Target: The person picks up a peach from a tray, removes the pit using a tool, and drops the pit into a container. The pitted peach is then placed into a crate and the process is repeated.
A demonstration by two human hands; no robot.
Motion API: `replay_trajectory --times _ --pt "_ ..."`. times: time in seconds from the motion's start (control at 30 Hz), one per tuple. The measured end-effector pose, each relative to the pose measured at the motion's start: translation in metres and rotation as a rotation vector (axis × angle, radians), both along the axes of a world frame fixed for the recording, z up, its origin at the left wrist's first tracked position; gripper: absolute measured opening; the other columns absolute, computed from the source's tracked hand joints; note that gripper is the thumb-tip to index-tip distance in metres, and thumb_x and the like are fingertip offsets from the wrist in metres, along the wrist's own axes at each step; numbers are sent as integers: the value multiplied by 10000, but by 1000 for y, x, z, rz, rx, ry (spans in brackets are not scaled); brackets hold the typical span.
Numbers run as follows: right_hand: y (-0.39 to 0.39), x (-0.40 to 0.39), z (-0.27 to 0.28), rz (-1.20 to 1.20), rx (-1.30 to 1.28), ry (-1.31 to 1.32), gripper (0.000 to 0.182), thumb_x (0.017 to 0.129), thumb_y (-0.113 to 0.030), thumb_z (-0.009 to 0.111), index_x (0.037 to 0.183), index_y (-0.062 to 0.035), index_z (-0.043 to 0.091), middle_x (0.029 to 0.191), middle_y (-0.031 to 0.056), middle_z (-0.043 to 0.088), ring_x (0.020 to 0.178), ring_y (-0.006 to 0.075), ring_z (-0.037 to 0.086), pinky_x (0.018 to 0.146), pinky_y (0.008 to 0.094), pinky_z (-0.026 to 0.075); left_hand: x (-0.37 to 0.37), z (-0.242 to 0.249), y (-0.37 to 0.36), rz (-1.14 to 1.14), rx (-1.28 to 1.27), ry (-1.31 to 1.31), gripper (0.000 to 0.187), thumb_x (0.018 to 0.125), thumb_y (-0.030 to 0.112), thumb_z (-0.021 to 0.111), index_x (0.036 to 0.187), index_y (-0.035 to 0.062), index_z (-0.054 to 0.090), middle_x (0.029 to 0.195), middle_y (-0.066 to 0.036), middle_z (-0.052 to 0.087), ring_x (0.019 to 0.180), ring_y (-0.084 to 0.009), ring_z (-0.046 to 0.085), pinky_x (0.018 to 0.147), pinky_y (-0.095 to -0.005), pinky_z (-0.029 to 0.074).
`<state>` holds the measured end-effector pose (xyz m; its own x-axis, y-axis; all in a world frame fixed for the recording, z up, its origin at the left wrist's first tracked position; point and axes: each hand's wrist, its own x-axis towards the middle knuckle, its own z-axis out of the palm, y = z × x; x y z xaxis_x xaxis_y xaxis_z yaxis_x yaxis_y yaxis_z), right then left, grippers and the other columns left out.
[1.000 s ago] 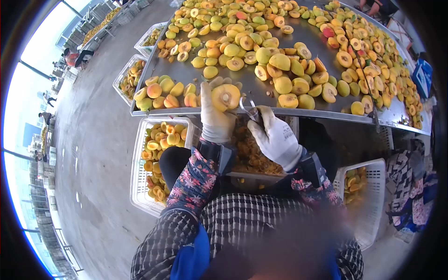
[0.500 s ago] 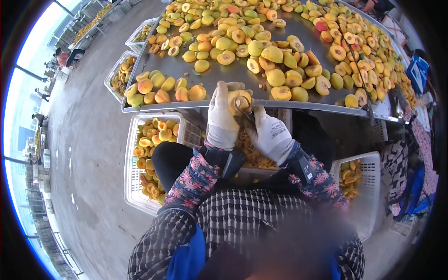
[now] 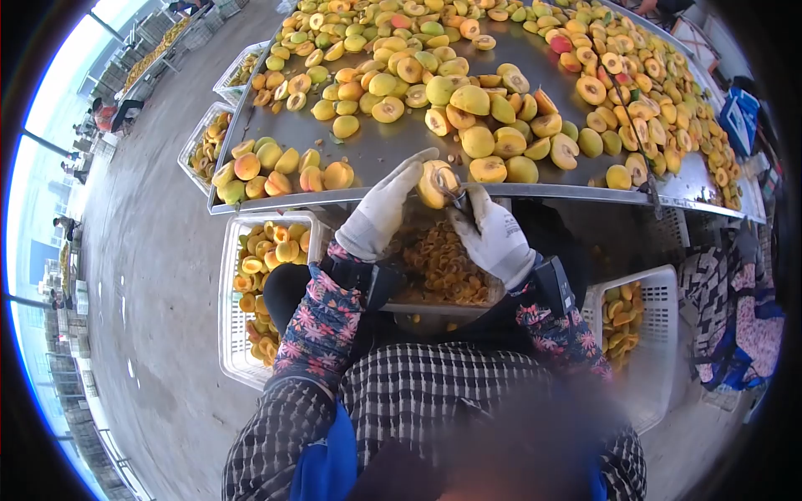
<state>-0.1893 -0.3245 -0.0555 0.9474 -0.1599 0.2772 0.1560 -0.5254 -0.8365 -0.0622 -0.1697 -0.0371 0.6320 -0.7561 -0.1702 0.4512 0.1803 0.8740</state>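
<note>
My left hand [image 3: 380, 213], in a white glove, holds a yellow peach half [image 3: 436, 185] at its fingertips, cut face turned to the right. Part of the grip is hidden behind the fruit. My right hand [image 3: 494, 238], also gloved, is closed around a small pitting tool whose metal loop [image 3: 456, 197] touches the cut face. Its handle is mostly covered by the fingers. Below both hands, a crate holds a heap of small orange-brown pieces [image 3: 447, 263]. The peach half is just in front of the metal table's edge [image 3: 547, 191].
Many peach halves [image 3: 472, 100] lie across the metal table [image 3: 368, 154]. White crates of fruit stand to the left [image 3: 230, 334] and right [image 3: 660, 334] of my legs. Further crates [image 3: 188, 154] line the table's left side. People sit at distant tables along the left.
My left hand has shifted left and tilted, showing more of the peach half. My right hand has moved slightly down, the tool still at the fruit. The view has shifted a little.
</note>
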Motion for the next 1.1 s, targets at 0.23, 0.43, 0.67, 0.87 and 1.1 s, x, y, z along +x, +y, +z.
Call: replay_trajectory --times 0.23,0.43,0.67,0.87,1.1 --pt "0 -15 -3 -21 39 -97 334 946 -193 569 1183 13 457 768 182 614 695 383 612 620 437 462 -11 -16 4 64 -416 254 629 769 28 547 1381 22 403 1316 -161 523 1214 -316 525 1056 -453 424" --pt "9 -14 5 -5 36 12 344 949 -204 568 1184 20 455 766 205 622 692 413 609 594 458 464 -21 -15 -14 143 -496 446 339 971 219 533 1233 13 471 1293 -197 521 1201 -342 532 1036 -460 440" --pt "18 -13 0 -73 -84 -47 315 937 -185 571 1151 16 457 801 239 615 747 447 599 611 484 459 -31 -11 -25 286 -391 369 274 990 319 530 1097 69 498 1212 -180 556 1160 -379 534 954 -528 487" --pt "28 -16 -4 -78 -41 9 277 922 -172 576 1104 -1 458 780 248 619 716 442 610 589 496 457 -46 -8 -34 451 -269 193 235 1007 289 495 1100 73 487 1119 -132 571 1063 -319 593 884 -468 540" --pt "21 -17 -15 6 -29 57 285 923 -169 569 1115 5 451 763 244 619 704 436 615 592 486 456 -44 -10 -30 408 -219 202 258 996 277 524 1064 29 503 1060 -146 591 1010 -306 625 826 -445 563"
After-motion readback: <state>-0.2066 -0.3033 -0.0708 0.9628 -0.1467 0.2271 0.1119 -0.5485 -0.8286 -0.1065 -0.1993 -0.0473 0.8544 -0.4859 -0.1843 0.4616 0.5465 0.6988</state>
